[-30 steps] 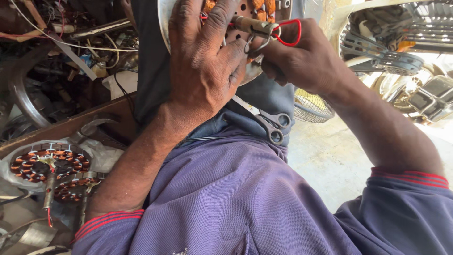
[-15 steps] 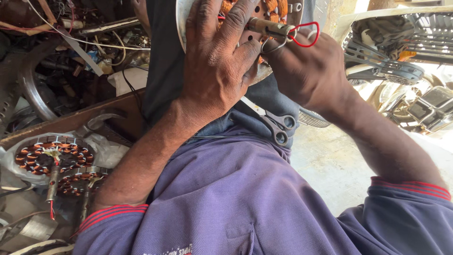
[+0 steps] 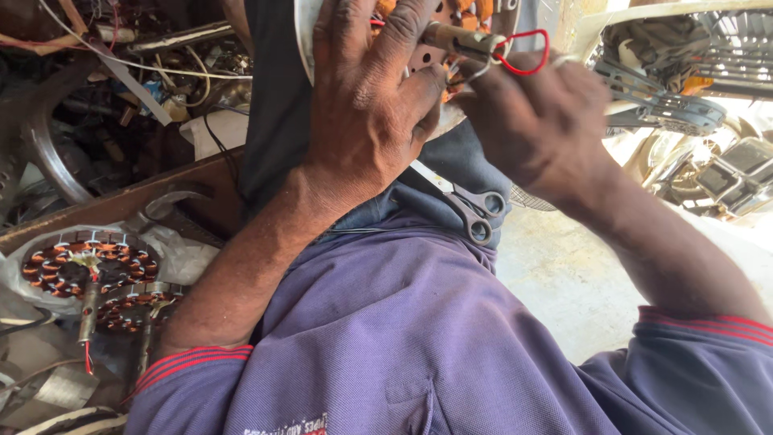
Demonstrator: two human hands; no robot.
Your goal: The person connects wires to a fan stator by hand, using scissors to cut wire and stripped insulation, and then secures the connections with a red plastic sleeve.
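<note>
The left hand (image 3: 366, 121) lies spread over the face of a round fan motor stator (image 3: 447, 48), fingers wrapped across its copper windings and thumb pressed near the rim, apparently so the part stays steady against the person's lap while the finer work goes on. Just to the right of it, the right hand (image 3: 535, 129) is closed around the end of the stator's metal shaft (image 3: 455, 39), pinching at thin leads there; a red wire loop (image 3: 523, 52) arches above its knuckles, kept clear of the fingers. A pair of scissors (image 3: 467, 205) rests on the lap below both hands, close enough to grab without letting go for long. Well away to the lower left of the left forearm, two more wound stators (image 3: 80, 262) lie on crumpled plastic on the cluttered surface, each with its shaft pointing down.
</note>
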